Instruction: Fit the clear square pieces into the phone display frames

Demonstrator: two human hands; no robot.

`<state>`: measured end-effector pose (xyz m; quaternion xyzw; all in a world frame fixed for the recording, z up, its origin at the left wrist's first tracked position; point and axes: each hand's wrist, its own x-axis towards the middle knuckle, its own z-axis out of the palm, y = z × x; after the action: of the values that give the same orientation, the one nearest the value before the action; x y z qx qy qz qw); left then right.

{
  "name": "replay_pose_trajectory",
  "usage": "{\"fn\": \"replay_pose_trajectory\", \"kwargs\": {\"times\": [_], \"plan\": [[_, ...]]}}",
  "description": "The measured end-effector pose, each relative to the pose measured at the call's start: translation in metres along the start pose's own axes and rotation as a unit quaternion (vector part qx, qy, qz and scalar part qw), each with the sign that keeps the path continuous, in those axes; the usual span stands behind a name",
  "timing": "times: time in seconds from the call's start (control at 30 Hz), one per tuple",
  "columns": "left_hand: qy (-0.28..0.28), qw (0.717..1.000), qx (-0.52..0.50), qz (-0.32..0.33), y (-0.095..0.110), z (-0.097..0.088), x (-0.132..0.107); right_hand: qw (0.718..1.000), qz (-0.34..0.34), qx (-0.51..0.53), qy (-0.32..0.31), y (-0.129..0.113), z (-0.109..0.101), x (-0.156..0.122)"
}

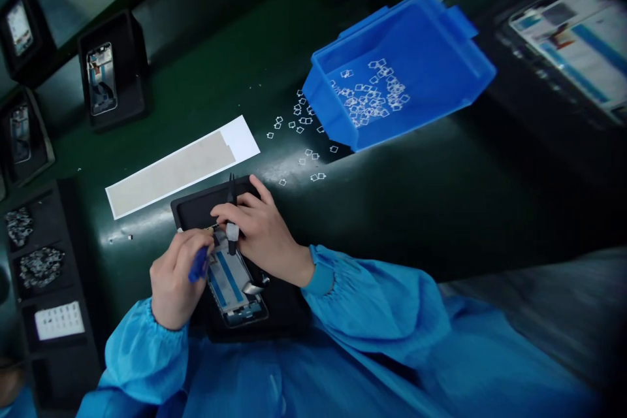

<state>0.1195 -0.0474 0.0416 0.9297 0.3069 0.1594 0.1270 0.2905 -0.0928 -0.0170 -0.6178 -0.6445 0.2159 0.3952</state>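
My left hand (174, 277) is closed around a tool with a blue handle (198, 265); its working end is hidden near my fingers. In my right hand (269, 235) are black tweezers (232, 192) with a white band, their forked end pointing away from me. Both hands meet over the upper end of an opened phone (229, 284), which shows a pale inside with blue strips. A loose flex part with a shiny piece (255, 286) lies across the phone's right side. The phone rests in a black tray (196, 209).
A blue bin (411, 124) lies ahead right with many small white frames (367, 104), some spilled onto the green table (210, 72). A white-edged beige strip (171, 173) is beyond the tray. A compartmented black tray (44, 356) and trays with phones (102, 78) stand left.
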Motion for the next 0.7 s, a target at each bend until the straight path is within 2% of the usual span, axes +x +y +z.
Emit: {"fn": "replay_pose_trajectory", "kwargs": {"times": [0.13, 0.17, 0.23, 0.3, 0.37, 0.4, 0.43, 0.5, 0.57, 0.63, 0.7], "plan": [[-0.002, 1.000, 0.007, 0.027, 0.000, 0.001, -0.004, 1.000, -0.005, 0.005, 0.000, -0.002, -0.002, 0.001], [-0.005, 1.000, -0.003, 0.009, -0.002, 0.003, -0.004, 1.000, -0.003, 0.005, 0.002, -0.002, -0.001, 0.001], [0.018, 0.995, -0.065, -0.068, -0.008, 0.006, -0.005, 1.000, 0.001, 0.001, 0.001, -0.002, -0.001, 0.001], [0.096, 0.965, -0.167, -0.179, -0.016, 0.011, -0.008, 1.000, 0.001, -0.004, -0.005, -0.002, 0.000, 0.001], [0.202, 0.910, -0.249, -0.264, -0.020, 0.014, -0.012, 1.000, 0.001, -0.007, -0.009, -0.002, 0.001, 0.000], [0.242, 0.889, -0.269, -0.281, -0.021, 0.014, -0.014, 1.000, 0.000, -0.005, -0.009, -0.002, 0.001, 0.000], [0.267, 0.879, -0.277, -0.281, -0.020, 0.013, -0.016, 1.000, -0.001, -0.003, -0.008, -0.002, 0.001, 0.000], [0.282, 0.889, -0.271, -0.238, -0.016, 0.008, -0.020, 1.000, -0.002, 0.000, -0.004, -0.002, 0.001, -0.001], [0.263, 0.921, -0.230, -0.170, -0.012, 0.002, -0.023, 1.000, -0.002, 0.004, -0.003, -0.001, 0.001, -0.001], [0.189, 0.965, -0.139, -0.114, -0.009, -0.002, -0.026, 1.000, -0.004, 0.009, -0.003, -0.001, 0.002, -0.001], [0.073, 0.994, -0.020, -0.077, -0.008, -0.002, -0.030, 1.000, -0.006, 0.010, 0.000, 0.000, 0.002, -0.001]]}}
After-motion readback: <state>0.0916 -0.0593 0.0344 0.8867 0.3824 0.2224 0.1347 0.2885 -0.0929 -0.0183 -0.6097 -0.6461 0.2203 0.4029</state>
